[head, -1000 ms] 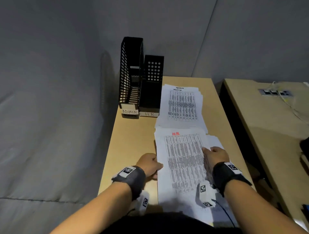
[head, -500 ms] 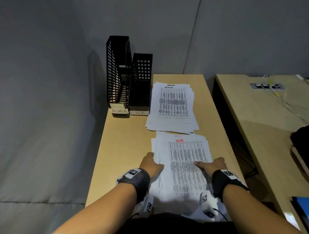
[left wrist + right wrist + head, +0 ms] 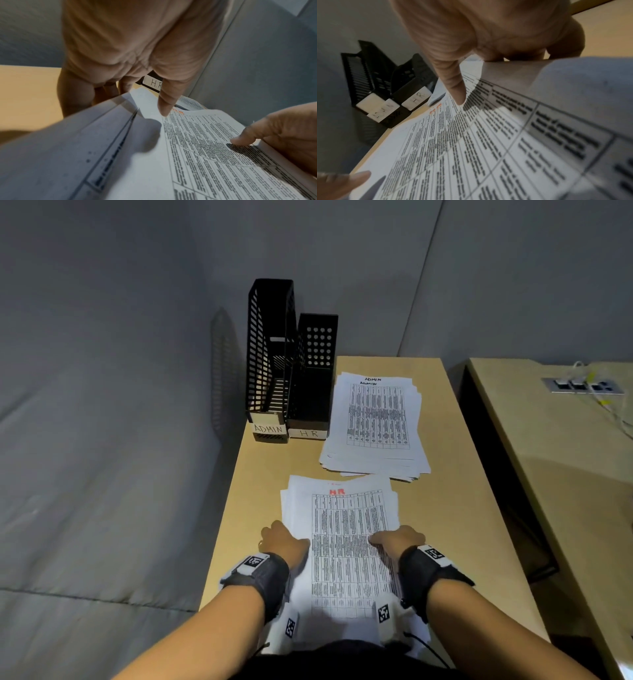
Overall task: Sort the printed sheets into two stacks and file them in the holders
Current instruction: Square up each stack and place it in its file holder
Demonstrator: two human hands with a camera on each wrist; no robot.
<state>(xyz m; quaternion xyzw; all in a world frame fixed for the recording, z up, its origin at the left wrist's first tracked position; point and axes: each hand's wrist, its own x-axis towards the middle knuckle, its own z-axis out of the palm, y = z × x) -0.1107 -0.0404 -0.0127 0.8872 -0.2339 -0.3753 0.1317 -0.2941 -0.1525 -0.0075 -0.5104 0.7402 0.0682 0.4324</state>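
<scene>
The HR stack (image 3: 346, 529), printed tables with a red "HR" heading, lies near me on the wooden table (image 3: 462, 508). My left hand (image 3: 284, 542) grips its left edge, thumb (image 3: 164, 104) on top and fingers curled under. My right hand (image 3: 397, 539) grips the right edge the same way, thumb (image 3: 453, 86) pressed on the print. The ADMIN stack (image 3: 376, 419) lies farther back, loosely fanned. Left of it stand two empty black holders, one labelled ADMIN (image 3: 270, 354) and one labelled HR (image 3: 315, 378).
A second desk (image 3: 565, 474) stands to the right across a dark gap, with a power strip (image 3: 582, 386) and cables on it. Grey walls close in behind and on the left. Bare tabletop shows on both sides of the HR stack.
Both hands have gone from lying on the HR sheets to gripping the side edges. The sheets are gathered closer together, and a gap now shows between them and the ADMIN stack.
</scene>
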